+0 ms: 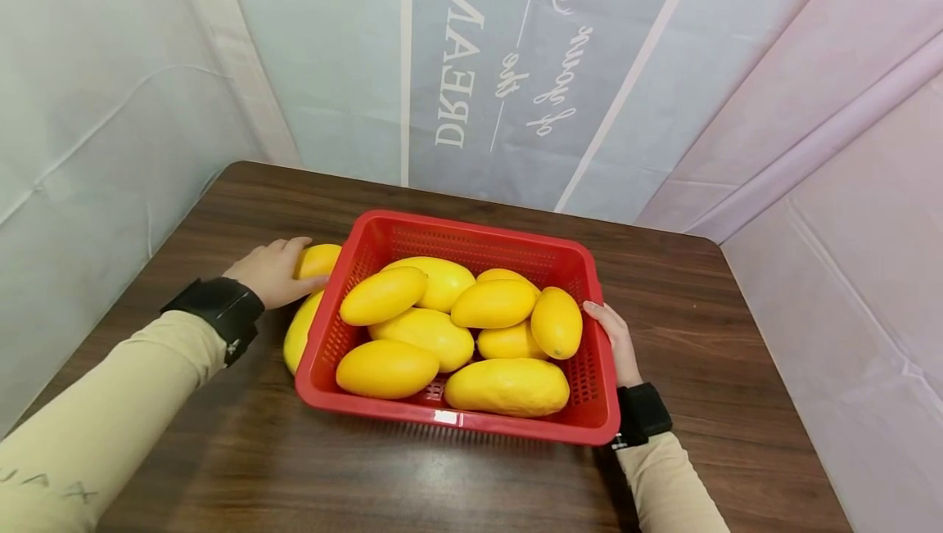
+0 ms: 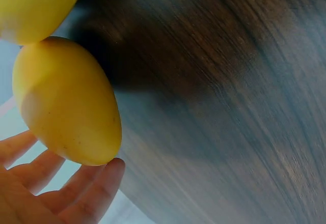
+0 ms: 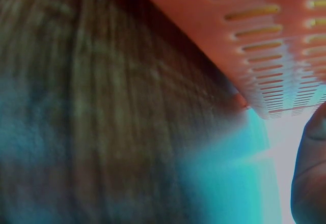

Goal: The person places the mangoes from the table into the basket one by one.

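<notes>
In the head view a red plastic basket (image 1: 457, 408) holds several smooth yellow melons (image 1: 507, 387). My right hand (image 1: 619, 343) grips its right side, thumb over the rim; in the right wrist view a finger (image 3: 310, 168) shows beside the slotted basket wall (image 3: 244, 61). Left of the basket, my left hand (image 1: 271, 271) holds a yellow melon (image 1: 318, 259) between thumb and fingers. In the left wrist view the fingers (image 2: 99, 188) touch that melon's (image 2: 71, 102) near end, while the thumb is hidden. Another melon (image 1: 300, 332) lies beside it, partly hidden by the basket.
All this is on a dark wood-grain table (image 1: 354, 467). Printed cloth (image 1: 486, 91) hangs behind the table, and pale cloth walls (image 1: 869, 271) stand at both sides. A thin white cord (image 1: 96, 128) runs along the left wall.
</notes>
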Demonstrator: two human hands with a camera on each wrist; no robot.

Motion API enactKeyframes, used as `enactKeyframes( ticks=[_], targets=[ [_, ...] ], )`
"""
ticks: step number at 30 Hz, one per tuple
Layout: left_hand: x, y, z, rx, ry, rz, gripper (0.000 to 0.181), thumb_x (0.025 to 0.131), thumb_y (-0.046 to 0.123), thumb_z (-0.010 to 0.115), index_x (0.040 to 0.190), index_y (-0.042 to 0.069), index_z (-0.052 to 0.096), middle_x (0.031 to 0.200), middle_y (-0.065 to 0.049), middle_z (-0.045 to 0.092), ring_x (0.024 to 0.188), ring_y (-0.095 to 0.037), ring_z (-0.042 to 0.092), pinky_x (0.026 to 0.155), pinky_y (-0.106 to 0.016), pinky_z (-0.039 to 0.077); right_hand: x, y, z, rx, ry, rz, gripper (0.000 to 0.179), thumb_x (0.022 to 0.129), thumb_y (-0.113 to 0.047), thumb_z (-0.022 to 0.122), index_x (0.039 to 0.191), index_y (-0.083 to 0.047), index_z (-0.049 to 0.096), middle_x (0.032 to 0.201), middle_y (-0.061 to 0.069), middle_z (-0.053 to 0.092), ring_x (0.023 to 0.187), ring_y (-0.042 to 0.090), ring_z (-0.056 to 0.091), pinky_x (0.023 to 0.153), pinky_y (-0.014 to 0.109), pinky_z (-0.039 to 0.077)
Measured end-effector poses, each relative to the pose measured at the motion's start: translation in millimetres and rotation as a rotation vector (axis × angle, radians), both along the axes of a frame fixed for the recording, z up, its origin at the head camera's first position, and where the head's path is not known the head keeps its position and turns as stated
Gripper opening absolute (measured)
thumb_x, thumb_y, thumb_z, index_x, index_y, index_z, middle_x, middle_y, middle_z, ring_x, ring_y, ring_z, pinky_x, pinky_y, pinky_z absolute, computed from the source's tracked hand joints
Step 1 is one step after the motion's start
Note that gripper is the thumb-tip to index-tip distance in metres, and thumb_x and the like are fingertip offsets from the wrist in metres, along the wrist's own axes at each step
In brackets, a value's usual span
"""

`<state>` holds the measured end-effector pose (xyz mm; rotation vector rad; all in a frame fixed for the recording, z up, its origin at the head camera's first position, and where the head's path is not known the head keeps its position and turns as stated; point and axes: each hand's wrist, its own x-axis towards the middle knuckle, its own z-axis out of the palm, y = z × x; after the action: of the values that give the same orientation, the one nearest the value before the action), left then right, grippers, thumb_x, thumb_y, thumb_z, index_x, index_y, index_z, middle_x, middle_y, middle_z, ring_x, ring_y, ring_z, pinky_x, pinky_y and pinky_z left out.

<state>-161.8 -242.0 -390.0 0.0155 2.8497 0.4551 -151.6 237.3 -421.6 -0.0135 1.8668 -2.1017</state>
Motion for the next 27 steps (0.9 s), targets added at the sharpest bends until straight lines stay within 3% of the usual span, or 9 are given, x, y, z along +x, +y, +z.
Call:
enactKeyframes(
  ticks=[27],
  targets=[
    [0.0,1.3,-11.5,0.046,-0.053,0.041,0.085,0.098,0.052,0.050,0.146,-0.014,0.025,0.129,-0.039,0.047,0.115,-0.051,0.053,0.099,-0.066,0.045,-0.4,0,-0.3,0.008,-0.005,0.007,0.053,0.107,-0.039,0.033,0.152,-0.012,0.029,0.119,-0.007,0.062,0.103,0.009,0.065,0.092,0.032,0.057]
  ],
)
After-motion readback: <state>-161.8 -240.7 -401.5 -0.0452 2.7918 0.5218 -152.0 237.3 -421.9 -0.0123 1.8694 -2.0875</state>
